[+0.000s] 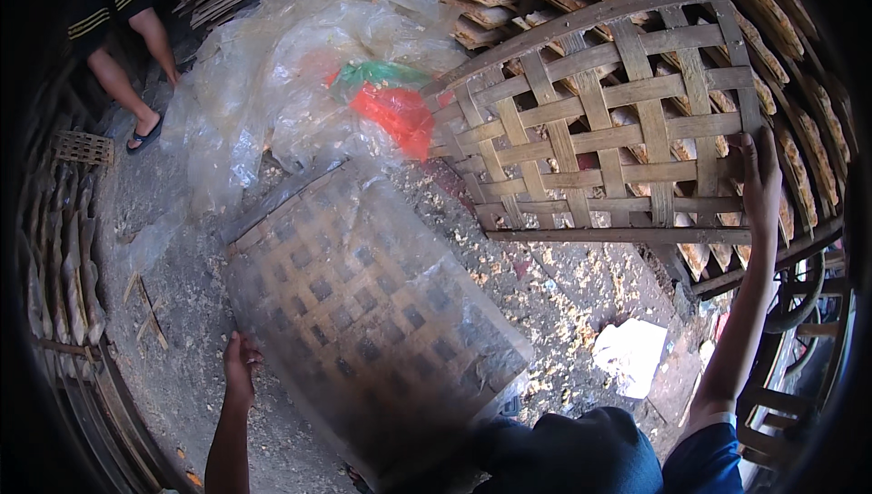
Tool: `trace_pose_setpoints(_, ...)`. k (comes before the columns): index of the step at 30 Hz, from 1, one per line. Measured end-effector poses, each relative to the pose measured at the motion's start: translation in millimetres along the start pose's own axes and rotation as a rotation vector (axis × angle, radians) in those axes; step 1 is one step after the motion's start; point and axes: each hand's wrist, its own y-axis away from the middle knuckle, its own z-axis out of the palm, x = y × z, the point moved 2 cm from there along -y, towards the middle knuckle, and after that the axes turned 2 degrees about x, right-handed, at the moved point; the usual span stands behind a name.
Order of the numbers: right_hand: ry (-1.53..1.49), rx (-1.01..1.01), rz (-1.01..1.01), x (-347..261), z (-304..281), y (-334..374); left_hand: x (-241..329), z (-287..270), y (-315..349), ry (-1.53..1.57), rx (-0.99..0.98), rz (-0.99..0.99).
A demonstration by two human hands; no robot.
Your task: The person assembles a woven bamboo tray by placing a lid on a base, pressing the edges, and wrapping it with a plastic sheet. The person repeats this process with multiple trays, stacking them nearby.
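My right hand (761, 172) is closed round the right-hand side of a woven bamboo rack (627, 94), which is raised and tilted on the right. An open lattice of wide, flat strips makes up this rack. Before me lies a second woven rack (350, 299), seen through a cloudy clear plastic sheet (454, 303) spread over it. My left hand (240, 367) is just off the left edge of that covered rack, fingers loosely bent and apart, with nothing visible in them.
Crumpled clear plastic (272, 49) with a red piece (395, 117) and a green piece (381, 74) lies beyond. Crumbs litter the floor near a white sheet (629, 358). Loaded racks (799, 131) line the right. Another person's legs (123, 85) stand far left.
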Motion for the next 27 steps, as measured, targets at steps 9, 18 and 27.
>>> trace_pose_setpoints(9,-0.197,-0.053,0.043,-13,-13,6,10,8,-5,-0.161,0.132,0.164)
trace_pose_setpoints(18,-0.109,0.062,-0.053,-15,-5,8,9,-6,-8,-0.381,0.400,0.378)
trace_pose_setpoints(27,-0.228,0.026,-0.067,-13,-11,18,40,13,-7,-0.577,0.381,0.759)
